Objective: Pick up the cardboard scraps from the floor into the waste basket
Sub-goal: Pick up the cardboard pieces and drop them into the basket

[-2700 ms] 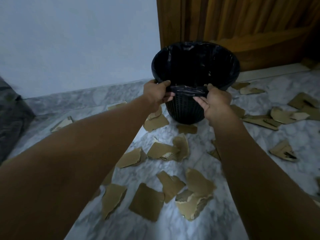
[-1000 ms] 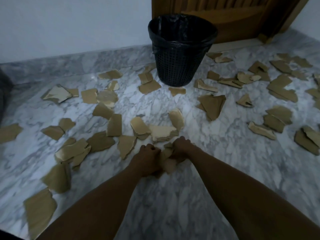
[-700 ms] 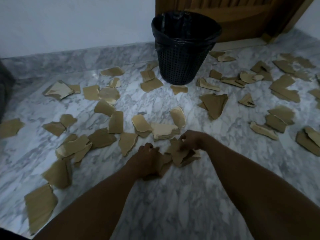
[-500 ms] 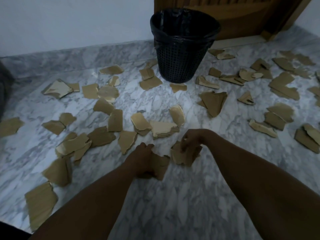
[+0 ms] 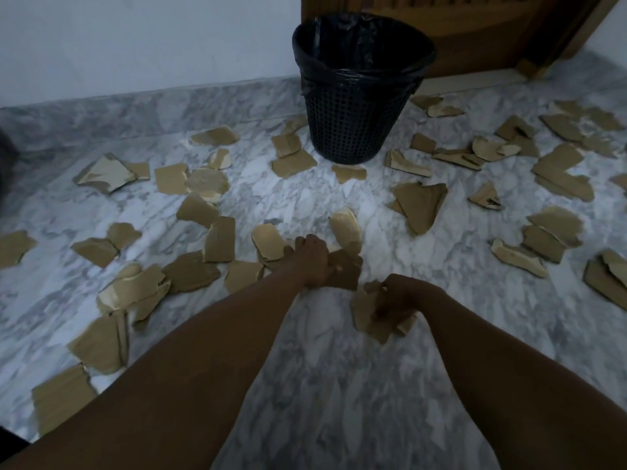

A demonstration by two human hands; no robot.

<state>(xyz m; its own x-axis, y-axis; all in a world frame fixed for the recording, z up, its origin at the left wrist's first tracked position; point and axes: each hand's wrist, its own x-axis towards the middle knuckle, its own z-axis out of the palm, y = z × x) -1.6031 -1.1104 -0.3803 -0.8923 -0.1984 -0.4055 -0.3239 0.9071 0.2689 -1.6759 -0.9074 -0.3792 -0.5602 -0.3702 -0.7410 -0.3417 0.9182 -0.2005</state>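
Left hand (image 5: 314, 262) grips a wad of scraps (image 5: 344, 271); right hand (image 5: 398, 300) clutches several more. Waste basket (image 5: 353, 123) stands at 12 o'clock, further pieces littering the floor (image 5: 305, 385) around it. Risk: overfilled, loose grips may shed pieces in transit.

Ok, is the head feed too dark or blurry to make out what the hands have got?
Head view: dim, bluish, no glare, yet tan cardboard scraps stand out on the marble floor. Head view: the right hand and its bundle are motion-smeared; the left hand, gripping a scrap, reads clearer. Head view: wide-angle bends the wall base line.
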